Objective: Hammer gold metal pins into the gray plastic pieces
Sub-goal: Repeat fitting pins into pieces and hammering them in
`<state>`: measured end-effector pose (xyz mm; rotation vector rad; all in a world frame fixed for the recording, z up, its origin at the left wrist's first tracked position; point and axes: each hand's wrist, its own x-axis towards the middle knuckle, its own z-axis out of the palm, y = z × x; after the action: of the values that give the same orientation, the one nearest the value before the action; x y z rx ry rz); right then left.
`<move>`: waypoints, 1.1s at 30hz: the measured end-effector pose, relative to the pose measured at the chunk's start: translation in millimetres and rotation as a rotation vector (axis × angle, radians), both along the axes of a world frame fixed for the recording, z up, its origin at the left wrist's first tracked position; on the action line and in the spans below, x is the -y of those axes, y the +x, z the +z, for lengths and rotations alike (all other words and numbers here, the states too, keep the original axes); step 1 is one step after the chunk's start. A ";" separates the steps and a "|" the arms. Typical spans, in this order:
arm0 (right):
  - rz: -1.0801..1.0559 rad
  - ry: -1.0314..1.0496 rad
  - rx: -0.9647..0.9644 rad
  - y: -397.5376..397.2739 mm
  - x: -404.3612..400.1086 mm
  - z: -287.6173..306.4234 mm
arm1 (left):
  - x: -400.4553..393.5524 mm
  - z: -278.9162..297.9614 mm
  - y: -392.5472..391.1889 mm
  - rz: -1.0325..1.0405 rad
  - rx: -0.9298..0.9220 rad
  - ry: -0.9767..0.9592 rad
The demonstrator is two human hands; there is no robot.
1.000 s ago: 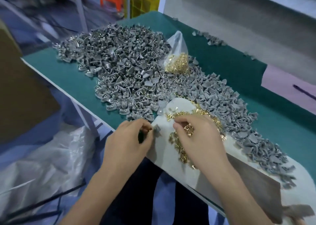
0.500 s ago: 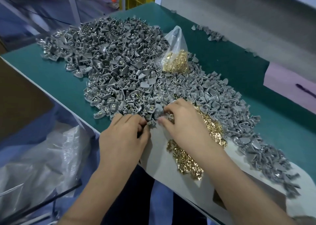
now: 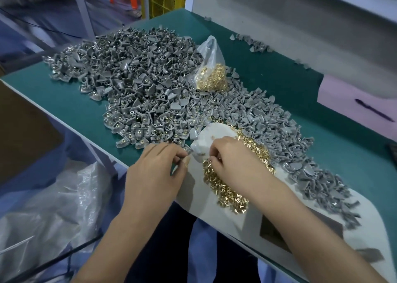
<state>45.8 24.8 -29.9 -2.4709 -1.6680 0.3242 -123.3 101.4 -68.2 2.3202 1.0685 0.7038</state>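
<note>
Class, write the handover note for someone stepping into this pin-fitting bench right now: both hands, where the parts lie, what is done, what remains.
Left hand: pinches one small gray piece at the table's near edge.
Right hand: fingers curled, picking at the loose gold pins on the white sheet; whether it holds one is hidden.
Spare pins: plastic bag on the gray pieces.
Done: some near-edge pieces show gold inside.
Left: most of the heap on the green table. No hammer in view.

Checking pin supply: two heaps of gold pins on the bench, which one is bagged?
The far heap, inside the clear plastic bag atop the gray pieces. The other heap lies loose on white paper under the right hand.
</note>
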 end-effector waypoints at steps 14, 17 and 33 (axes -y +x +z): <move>-0.383 0.503 -0.260 36.0 133.5 12.3 | 64.2 18.7 41.3 -0.435 0.074 -0.139; -0.511 0.606 -0.301 45.8 169.5 8.2 | 78.9 26.8 59.1 -0.549 0.088 -0.143; -0.905 0.837 -0.302 72.3 258.6 -0.8 | 123.9 58.8 208.5 -0.857 -0.306 0.086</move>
<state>118.1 -233.9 -30.7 -2.0612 -0.3176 -0.1064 85.2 -22.6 -9.4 2.6719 0.0682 0.0579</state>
